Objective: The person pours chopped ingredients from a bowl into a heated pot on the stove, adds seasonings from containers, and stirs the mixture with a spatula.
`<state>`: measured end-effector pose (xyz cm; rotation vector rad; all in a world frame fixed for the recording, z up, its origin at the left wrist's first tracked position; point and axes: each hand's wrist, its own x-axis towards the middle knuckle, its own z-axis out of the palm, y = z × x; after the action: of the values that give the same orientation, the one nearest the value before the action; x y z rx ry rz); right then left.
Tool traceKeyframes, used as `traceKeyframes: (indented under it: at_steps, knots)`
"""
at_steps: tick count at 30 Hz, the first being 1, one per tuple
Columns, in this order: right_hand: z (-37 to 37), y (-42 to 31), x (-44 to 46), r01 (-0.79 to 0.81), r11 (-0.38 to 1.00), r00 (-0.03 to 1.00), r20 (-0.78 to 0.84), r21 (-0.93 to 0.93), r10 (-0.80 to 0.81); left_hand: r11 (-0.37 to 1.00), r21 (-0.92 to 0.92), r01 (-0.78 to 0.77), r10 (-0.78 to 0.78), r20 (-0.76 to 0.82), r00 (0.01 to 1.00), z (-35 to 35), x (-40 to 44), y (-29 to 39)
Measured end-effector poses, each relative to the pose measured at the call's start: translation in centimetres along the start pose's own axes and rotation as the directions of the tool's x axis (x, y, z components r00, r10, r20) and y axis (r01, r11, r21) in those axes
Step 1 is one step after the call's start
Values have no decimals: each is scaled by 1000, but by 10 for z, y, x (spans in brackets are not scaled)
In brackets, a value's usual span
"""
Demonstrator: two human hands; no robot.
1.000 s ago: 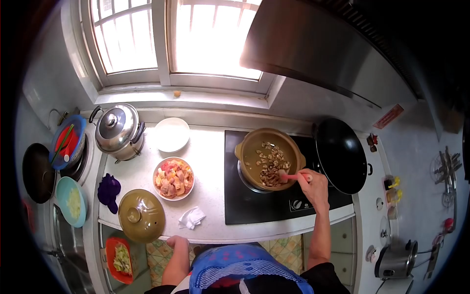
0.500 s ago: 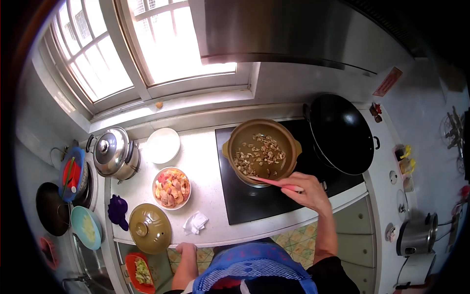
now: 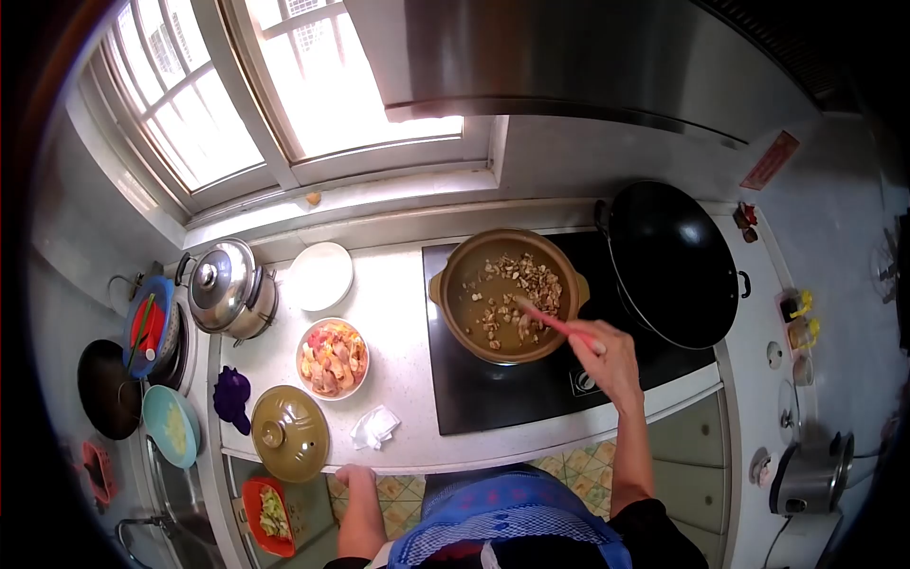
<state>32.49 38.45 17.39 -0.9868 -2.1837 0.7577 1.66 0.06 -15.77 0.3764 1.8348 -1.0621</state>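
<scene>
- The right hand was closed round the handle of a pink-handled utensil, fingers wrapped together and the shaft slanting away ahead and to the left.
- Ahead and left of that hand sat the clay pot on the black cooktop, the utensil's tip down among the chopped brown pieces.
- Beyond it to the right stood the big black wok.
- The left hand was at the counter's edge; I couldn't tell whether its fingers were spread or curled. Just left of it lay the pot lid, and just ahead a crumpled white cloth.
- Half a second earlier the tip had been by the pot's near rim; now it was near the middle, with more pieces gathered toward the far right side.
</scene>
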Motion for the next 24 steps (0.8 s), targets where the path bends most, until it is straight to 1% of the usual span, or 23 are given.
traceKeyframes:
  at_steps: [1,3,5,7,8,9,11,12,13,15,16,17,19,20,22,24]
  knots:
    - [-6,-15,-4,-52,999,994,97,-5,53,1000,5,9,-9,8,1000,0,3,1]
    - [-4,-16,-8,19,997,995,94,79,-26,999,-27,26,-26,-6,1000,1,3,1]
    - [2,-7,-4,49,995,995,81,85,-56,998,-57,40,-41,-17,999,3,2,2]
    - [9,-2,6,139,987,988,-55,-75,-143,997,-59,44,-45,-16,999,2,3,1]
    - [15,8,11,122,974,990,-48,-191,-134,997,-60,41,-42,-13,999,0,3,2]
    - [22,14,15,125,973,990,-44,-192,-136,997,-62,42,-43,-12,999,0,5,2]
    - [32,23,20,145,978,989,-3,-149,-147,997,-66,44,-45,-4,999,0,6,3]
    - [32,18,19,188,973,982,45,-137,-183,997,-72,42,-43,0,999,-2,7,2]
    - [29,14,19,195,971,981,43,-135,-191,996,-77,42,-42,1,999,-3,6,2]
    - [9,0,15,111,994,978,175,17,-112,995,-87,47,-47,5,999,-4,6,2]
    - [-9,-11,17,124,992,968,220,15,-124,994,-93,49,-49,9,999,-4,6,2]
    - [-22,-13,18,125,991,950,280,56,-136,994,-94,54,-53,12,999,-3,7,1]
    - [-49,-26,18,99,995,903,421,-5,-88,992,-109,56,-55,15,998,-4,6,1]
    - [-49,-26,19,101,995,903,421,-8,-89,992,-110,60,-59,15,998,-3,7,2]
    - [-45,-25,18,161,984,841,512,69,-174,990,-126,67,-65,19,998,-3,9,1]
    - [-17,-18,19,202,975,868,444,94,-223,986,-149,76,-73,23,997,-2,8,1]
